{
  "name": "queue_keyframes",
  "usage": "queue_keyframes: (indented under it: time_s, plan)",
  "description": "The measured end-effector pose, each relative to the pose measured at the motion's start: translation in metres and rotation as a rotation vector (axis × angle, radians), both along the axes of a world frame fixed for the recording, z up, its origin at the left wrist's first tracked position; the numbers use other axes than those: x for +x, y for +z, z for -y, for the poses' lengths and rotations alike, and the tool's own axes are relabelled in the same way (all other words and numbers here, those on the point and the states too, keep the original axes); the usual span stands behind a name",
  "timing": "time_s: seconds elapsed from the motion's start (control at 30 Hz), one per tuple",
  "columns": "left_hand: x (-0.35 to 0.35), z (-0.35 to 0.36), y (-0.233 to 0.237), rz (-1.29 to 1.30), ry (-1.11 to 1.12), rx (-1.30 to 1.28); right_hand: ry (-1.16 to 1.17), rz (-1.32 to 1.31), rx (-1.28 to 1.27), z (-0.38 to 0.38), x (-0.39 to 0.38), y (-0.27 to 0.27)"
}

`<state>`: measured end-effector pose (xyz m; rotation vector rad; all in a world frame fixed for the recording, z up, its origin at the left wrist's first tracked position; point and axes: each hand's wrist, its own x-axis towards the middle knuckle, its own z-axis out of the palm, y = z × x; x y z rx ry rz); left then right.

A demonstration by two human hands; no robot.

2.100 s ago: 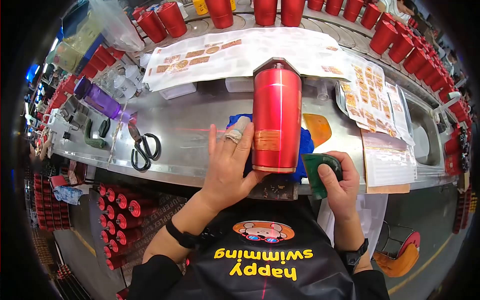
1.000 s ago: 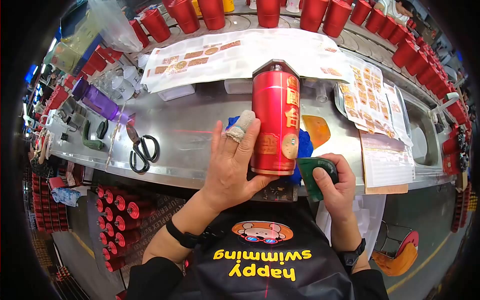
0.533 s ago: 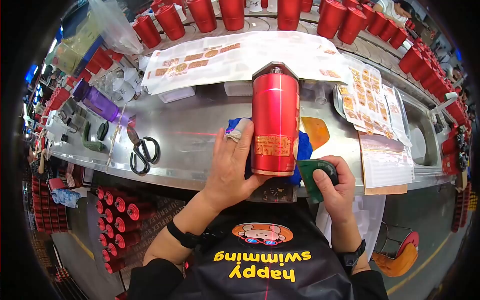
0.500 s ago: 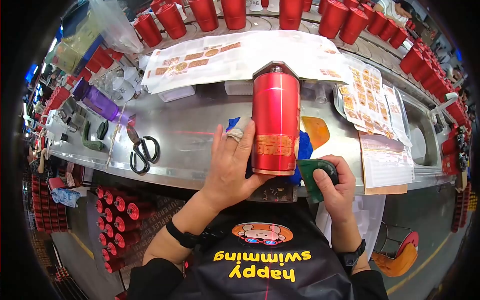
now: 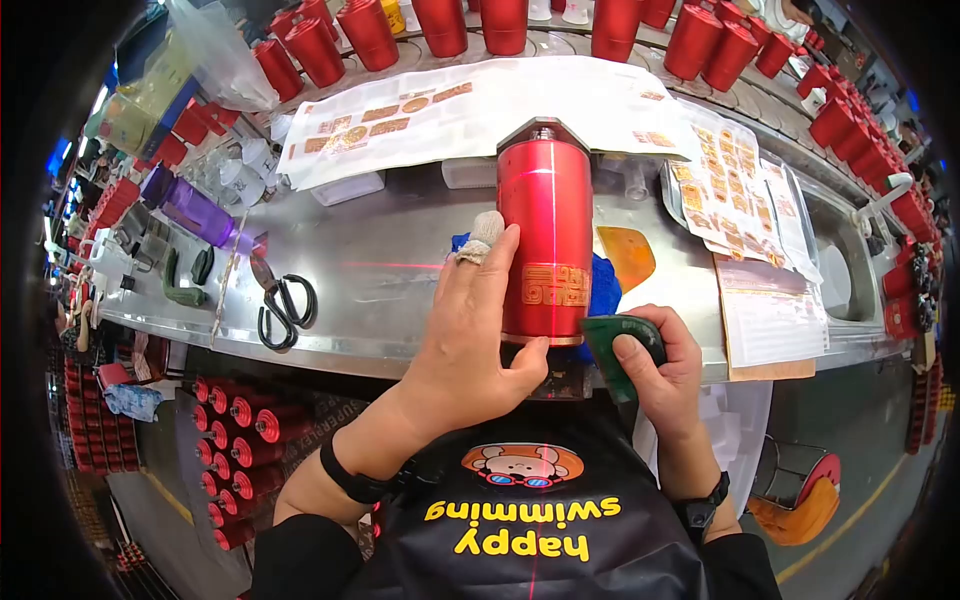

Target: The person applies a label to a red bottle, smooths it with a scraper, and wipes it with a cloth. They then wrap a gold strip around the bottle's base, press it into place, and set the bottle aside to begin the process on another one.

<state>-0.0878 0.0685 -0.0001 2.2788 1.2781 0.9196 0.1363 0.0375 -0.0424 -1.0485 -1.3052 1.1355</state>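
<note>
Likely decal smoothing: your left hand [image 5: 470,335] splays on the red metal tumbler [image 5: 545,215], right hand [image 5: 665,375] grips the green plastic squeegee [image 5: 606,338]; next needs its edge flat on the gold decal [image 5: 554,285]

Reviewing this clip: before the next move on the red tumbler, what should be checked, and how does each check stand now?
1. Left hand steadying tumbler: fingers flat along its side, thumb at the near rim. Ok.
2. Right hand closed on the squeegee. Ok.
3. Squeegee edge touching the tumbler: cannot tell.
4. Decal facing up, uncovered. Ok.
5. Laser line running lengthwise along the tumbler and crossing the decal. Ok.
6. Decal free of bubbles or creases: cannot tell.
</note>
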Motion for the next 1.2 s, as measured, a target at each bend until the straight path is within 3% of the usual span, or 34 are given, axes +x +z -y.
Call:
queue_keyframes:
  time_s: [0.43,0.67,0.77,0.9,1.03,1.13,1.17,1.2]
  plan:
    - [0.009,0.002,0.009,-0.156,0.015,-0.007,0.016,-0.015,-0.011,0.004,0.005,0.002]
    - [-0.018,0.005,0.002,0.191,0.053,-0.133,-0.029,-0.052,0.032,0.005,0.008,0.001]
    - [-0.009,0.015,0.003,0.007,0.031,0.121,-0.037,-0.065,0.007,0.006,0.01,0.0]
    - [-0.004,0.01,-0.006,-0.057,-0.012,0.236,-0.033,0.027,0.067,0.006,0.01,0.002]
    - [-0.052,0.018,-0.023,0.107,0.092,-0.036,-0.066,0.081,0.233,0.004,0.012,0.003]
    - [-0.081,0.032,-0.016,-0.16,0.456,-0.297,-0.019,0.048,0.292,0.001,0.012,0.001]
    - [-0.076,0.032,-0.015,-0.17,0.353,-0.118,0.003,0.059,0.333,-0.002,0.012,0.003]
    - [-0.058,0.032,-0.005,-0.177,0.253,0.057,0.007,0.232,0.437,-0.006,0.015,0.002]
